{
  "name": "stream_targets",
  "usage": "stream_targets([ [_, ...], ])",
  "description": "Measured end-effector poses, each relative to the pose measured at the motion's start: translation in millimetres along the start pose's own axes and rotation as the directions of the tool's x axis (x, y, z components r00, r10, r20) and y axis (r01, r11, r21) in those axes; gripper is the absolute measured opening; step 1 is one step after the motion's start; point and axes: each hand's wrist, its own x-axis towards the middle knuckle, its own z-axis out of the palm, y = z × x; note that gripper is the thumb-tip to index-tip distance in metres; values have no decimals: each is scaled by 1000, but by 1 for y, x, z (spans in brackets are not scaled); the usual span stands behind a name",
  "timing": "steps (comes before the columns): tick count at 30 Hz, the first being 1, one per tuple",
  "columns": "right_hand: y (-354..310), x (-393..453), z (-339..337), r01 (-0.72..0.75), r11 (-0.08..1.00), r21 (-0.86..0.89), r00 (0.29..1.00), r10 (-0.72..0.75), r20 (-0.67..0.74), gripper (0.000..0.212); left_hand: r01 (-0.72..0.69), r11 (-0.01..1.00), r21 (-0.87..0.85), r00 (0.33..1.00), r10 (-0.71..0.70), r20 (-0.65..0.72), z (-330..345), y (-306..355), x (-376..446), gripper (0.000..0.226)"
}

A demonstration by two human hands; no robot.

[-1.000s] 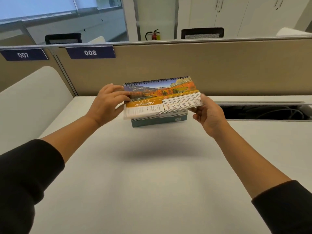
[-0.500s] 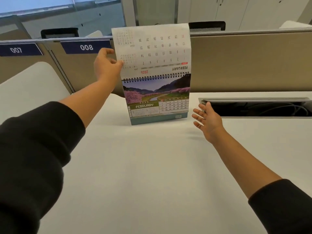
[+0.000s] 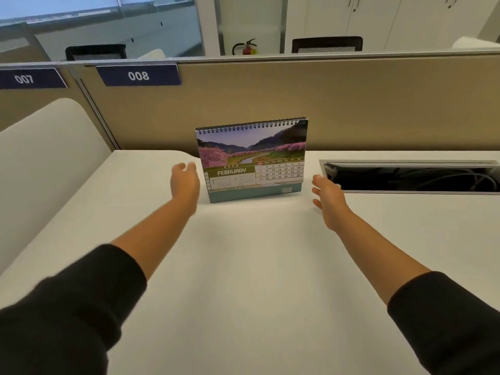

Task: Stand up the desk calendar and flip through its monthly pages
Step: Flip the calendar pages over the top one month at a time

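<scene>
While the desk calendar [image 3: 253, 161] is standing upright on the tabletop [image 3: 243, 266], showing February, we are holding our left hand [image 3: 185, 182] and right hand [image 3: 328, 196] open and empty, flanking it without touching. If we are tugging the next page too sharply, the light stand is likely tipping backward or sliding toward the cable tray [image 3: 411, 175].

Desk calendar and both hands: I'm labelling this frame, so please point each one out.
desk calendar [image 3: 253, 150], head view, on the February landscape photo.
left hand [image 3: 185, 181], head view, on the back of the hand.
right hand [image 3: 327, 194], head view, on the back of the hand.
</scene>
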Motion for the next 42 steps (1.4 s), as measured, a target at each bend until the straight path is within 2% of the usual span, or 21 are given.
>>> stream_targets([
  [5, -1, 5, 12, 143, 972, -187, 990, -136, 47, 44, 54, 997, 50, 990, -60, 128, 14, -30, -24, 48],
  [9, -1, 7, 15, 166, 954, -249, 986, -154, 71, 46, 6, 999, 39, 979, -14, 202, 21, -32, -32, 42],
  [13, -4, 10, 15, 175, 940, -294, 984, -156, 87, 47, -20, 999, 38, 981, 12, 193, 23, -33, -35, 39],
  [27, 3, 4, 21, 277, 921, -273, 960, -256, 111, 42, -47, 998, 52, 988, 38, 151, 22, -35, -40, 37],
  [32, 5, 0, 18, 273, 930, -246, 962, -265, 64, 38, -23, 998, 60, 994, 17, 105, 20, -35, -43, 37],
  [35, 7, -3, 12, 273, 942, -194, 962, -274, 23, 30, 0, 999, 45, 999, -2, 48, 14, -34, -47, 27],
  [39, 8, -10, 3, 291, 949, -120, 955, -296, -27, 15, 2, 999, -54, 999, 1, 55, 3, -30, -51, 10],
  [42, 8, -17, -2, 337, 937, -95, 937, -344, -63, 16, 103, 974, -203, 987, -74, 144, -6, -24, -53, 20],
])
